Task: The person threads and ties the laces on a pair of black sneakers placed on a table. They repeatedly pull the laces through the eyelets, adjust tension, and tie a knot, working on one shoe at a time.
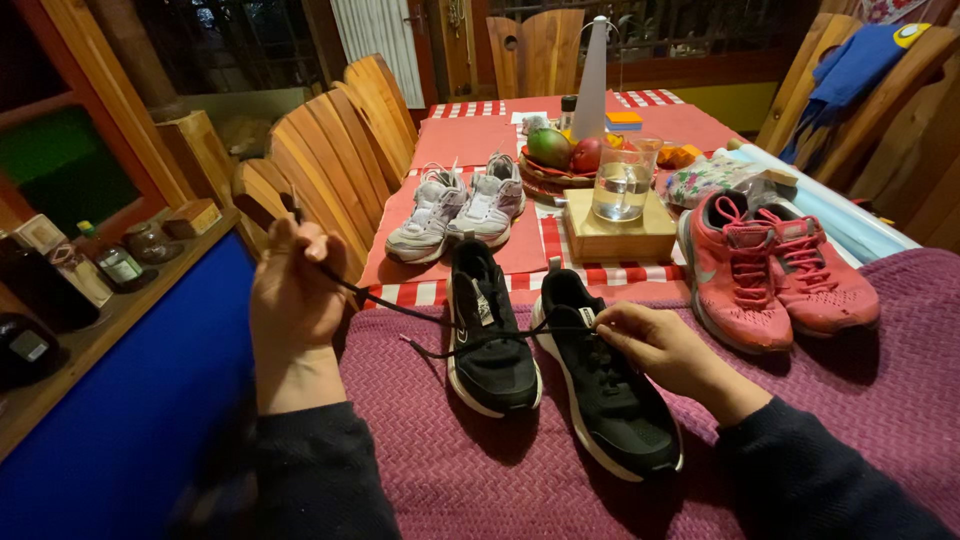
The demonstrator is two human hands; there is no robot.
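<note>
A home dining room: wooden chairs (pixel 345 140), fruit bowl (pixel 553 170) on table (pixel 480 135)

Table (pixel 470 135): purple cloth (pixel 500 470) bearing 2 black shoes (pixel 545 365), 2 pink shoes (pixel 775 265); possibly placemats beyond.

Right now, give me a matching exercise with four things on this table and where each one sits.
Things:
1 black shoes
2 pink shoes
3 white shoes
4 glass jug

Places:
A on the wooden box
B right side of the purple cloth
C on the pink mat, far left
D between the hands

Pairs: 1-D, 2-B, 3-C, 4-A
</note>
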